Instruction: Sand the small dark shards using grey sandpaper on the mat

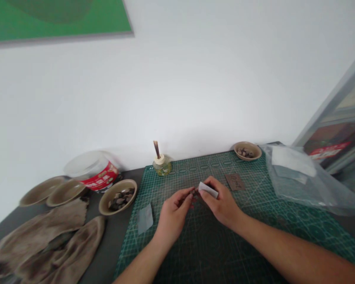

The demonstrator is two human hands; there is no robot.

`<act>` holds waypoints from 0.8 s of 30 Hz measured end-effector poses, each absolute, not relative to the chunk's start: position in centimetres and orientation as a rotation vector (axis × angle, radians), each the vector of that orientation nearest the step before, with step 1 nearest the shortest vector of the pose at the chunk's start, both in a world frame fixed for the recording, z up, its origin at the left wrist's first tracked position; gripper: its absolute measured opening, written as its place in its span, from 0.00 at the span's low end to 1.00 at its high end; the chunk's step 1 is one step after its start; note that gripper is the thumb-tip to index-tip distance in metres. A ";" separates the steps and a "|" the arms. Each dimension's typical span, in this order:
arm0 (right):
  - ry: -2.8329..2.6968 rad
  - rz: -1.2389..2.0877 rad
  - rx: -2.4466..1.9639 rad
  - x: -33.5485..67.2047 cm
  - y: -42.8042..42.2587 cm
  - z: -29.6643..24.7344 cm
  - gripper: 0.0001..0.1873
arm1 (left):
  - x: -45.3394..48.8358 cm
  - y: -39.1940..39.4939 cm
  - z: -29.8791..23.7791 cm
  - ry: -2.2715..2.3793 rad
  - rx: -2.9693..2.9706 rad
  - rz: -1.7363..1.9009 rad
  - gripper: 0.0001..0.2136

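My left hand pinches a small dark brown piece between its fingertips, above the green cutting mat. My right hand is closed on a small folded pale sheet, which it holds against that piece. Both hands meet near the mat's middle. A grey sheet lies flat on the mat left of my left hand. A brown sheet lies just beyond my right hand.
A bowl of dark pieces sits left of the mat; another bowl stands at its far edge. A small glass bottle with a stick, two empty dishes, a tub, soiled cloths and a plastic bag lie around.
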State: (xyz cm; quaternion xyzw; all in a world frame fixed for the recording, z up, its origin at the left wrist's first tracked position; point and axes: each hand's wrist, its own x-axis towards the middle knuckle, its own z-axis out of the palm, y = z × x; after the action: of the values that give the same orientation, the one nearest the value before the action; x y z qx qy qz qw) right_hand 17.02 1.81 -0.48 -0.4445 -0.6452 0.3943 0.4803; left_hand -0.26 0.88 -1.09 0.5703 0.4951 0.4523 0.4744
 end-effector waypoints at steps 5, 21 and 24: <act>-1.622 0.949 -1.040 16.9 1.9 -0.3 0.04 | 0.0 0.6 -1.3 1.145 1.317 1.168 0.06; -1.807 0.665 -0.923 17.5 2.5 -0.8 0.07 | -1.2 2.4 -1.5 1.183 1.434 1.166 0.10; -1.856 0.621 -0.926 17.5 2.3 -0.6 0.07 | -1.3 2.3 -1.1 1.231 1.489 1.136 0.11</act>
State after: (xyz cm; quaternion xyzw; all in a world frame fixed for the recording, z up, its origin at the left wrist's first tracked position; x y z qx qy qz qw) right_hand 17.50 2.34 -0.56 -0.3779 -0.7571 0.2531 0.4690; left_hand -1.27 2.28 -1.14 0.5982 0.4946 0.4562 0.4351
